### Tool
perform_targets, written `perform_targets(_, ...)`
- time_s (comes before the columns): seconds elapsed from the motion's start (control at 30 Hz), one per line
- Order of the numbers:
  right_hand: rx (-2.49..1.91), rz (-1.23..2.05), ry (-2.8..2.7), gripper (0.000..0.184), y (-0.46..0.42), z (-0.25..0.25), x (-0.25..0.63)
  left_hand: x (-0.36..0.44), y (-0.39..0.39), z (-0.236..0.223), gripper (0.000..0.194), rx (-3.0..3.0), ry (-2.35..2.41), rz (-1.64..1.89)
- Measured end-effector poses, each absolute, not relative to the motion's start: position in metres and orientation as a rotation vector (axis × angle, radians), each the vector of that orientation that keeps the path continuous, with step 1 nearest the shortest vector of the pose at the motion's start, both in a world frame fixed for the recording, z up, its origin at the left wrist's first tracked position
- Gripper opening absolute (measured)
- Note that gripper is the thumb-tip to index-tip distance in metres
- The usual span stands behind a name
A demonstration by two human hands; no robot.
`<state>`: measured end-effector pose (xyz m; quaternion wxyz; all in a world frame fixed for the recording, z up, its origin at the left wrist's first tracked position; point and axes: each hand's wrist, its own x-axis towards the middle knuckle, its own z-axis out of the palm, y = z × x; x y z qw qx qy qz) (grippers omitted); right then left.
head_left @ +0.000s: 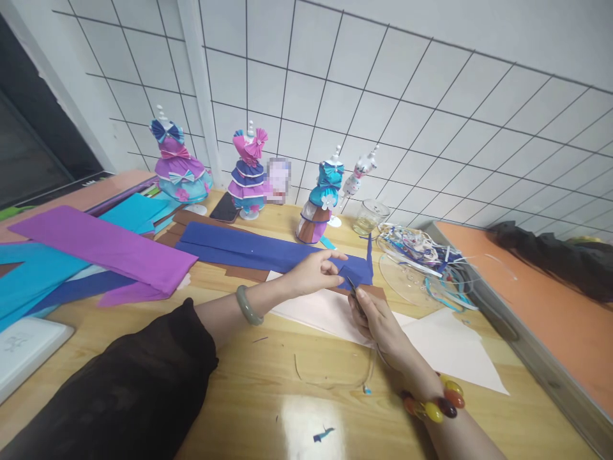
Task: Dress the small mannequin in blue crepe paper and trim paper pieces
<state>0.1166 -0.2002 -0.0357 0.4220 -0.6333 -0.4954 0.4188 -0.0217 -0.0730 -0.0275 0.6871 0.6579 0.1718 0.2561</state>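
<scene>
My left hand (322, 273), with a bangle at the wrist, pinches a small dark blue piece (351, 276) of cloth or crepe paper at its fingertips. My right hand (378, 319), wearing a beaded bracelet, grips a pair of scissors (353, 287). The blades point up and left and touch or overlap the small piece; the handles are mostly hidden in the palm. Under and behind both hands lies a long folded dark blue strip (258, 249). Pale pink sheets (316, 313) lie beneath the hands and to the right.
Small dress forms in ruffled dresses, one pink and blue (248, 169) and one teal (325, 198), stand along the tiled wall. Purple (119, 249) and turquoise strips lie left. A glass cup (371, 217) and a heap of scraps (416, 246) are at the right. Offcuts (323, 434) lie in front.
</scene>
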Motion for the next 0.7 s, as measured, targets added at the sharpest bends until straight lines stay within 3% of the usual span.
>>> perform_targets(0.7,-1.592,1.025,-1.231,0.045,-0.1992,-0.0386,0.1166,-0.0206,-0.0754,-0.0276,0.048,1.51,0.403,0.544)
